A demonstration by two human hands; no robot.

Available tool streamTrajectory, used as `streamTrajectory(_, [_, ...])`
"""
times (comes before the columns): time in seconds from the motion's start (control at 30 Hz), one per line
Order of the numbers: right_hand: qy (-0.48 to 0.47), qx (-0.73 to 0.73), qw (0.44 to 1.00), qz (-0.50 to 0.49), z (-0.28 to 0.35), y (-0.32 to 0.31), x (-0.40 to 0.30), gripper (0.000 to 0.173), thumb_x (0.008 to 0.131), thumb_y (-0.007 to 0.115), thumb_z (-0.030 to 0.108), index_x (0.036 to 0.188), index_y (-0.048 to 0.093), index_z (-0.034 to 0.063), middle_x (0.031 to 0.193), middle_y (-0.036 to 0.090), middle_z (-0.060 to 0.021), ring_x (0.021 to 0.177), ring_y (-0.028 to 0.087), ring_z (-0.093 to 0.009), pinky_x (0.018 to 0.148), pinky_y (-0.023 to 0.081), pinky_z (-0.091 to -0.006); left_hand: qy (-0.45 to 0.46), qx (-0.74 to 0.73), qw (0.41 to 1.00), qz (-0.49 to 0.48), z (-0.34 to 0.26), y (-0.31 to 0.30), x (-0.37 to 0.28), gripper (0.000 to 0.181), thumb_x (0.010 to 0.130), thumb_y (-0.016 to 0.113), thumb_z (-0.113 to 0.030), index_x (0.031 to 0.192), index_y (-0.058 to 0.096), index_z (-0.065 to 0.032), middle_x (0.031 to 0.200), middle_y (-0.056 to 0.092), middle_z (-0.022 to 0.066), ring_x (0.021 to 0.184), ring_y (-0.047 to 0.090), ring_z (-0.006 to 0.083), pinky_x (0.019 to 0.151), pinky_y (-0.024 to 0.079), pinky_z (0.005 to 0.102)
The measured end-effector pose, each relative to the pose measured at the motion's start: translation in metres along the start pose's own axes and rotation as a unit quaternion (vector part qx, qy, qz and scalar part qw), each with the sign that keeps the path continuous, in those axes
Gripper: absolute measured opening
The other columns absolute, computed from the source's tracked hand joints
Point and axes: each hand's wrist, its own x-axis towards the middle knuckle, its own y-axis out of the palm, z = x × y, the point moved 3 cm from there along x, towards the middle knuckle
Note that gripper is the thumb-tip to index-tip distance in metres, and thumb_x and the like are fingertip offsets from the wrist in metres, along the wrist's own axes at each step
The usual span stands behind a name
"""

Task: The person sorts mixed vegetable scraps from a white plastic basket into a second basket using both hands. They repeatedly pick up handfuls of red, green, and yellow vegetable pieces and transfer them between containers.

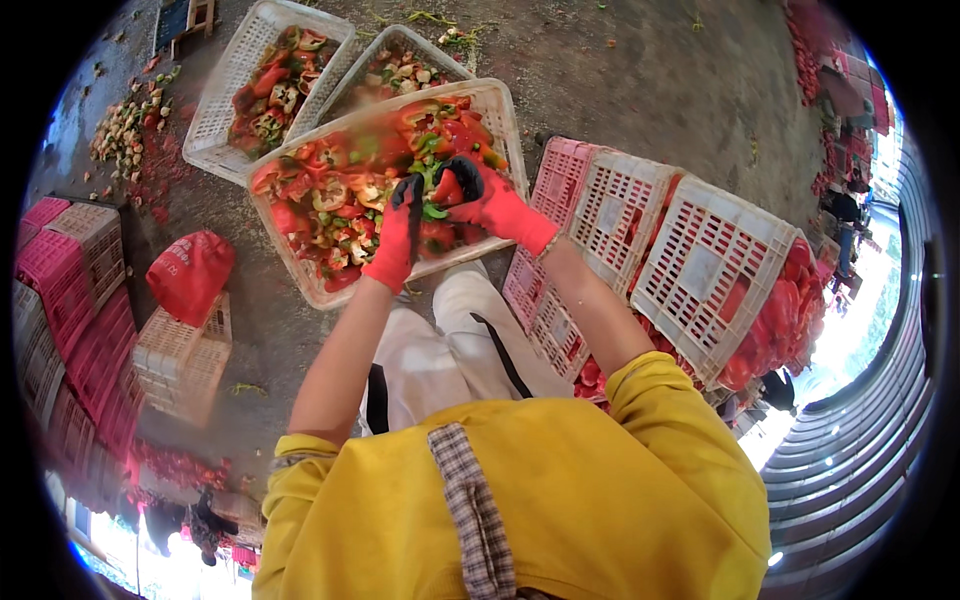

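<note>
Both my hands wear red work gloves with black palms and meet over a white plastic crate of cut red and green peppers. My right hand is closed around a red bell pepper piece, its fingers curled over the top. Just to its left, my left hand is raised with fingers bent near the thumb; whether it holds anything small is hidden. Green pepper pieces show between and beyond the hands. Halved red peppers fill the far part of the crate, and pale cores lie at its left.
Behind stand two more crates, one with pepper halves and one with cores. Tipped crates of red peppers stand at the right. A red bag rests on stacked crates at the left, near a pile of cores on the floor.
</note>
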Motion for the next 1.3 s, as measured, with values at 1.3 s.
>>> streamTrajectory(1.3, [0.052,-0.033,0.998,-0.002,-0.034,0.005,-0.006,0.047,0.07,0.073,0.007,0.112,0.053,0.0051,0.099,0.06,-0.009,0.09,0.059,-0.023,0.08,0.048,-0.0332,0.036,0.203,0.975,0.078,-0.03,-0.028,-0.003,0.053,0.082,0.067,-0.023,0.131,0.048,-0.0102,0.121,0.054,0.0073,0.105,0.054,0.0158,0.084,0.048,0.0296])
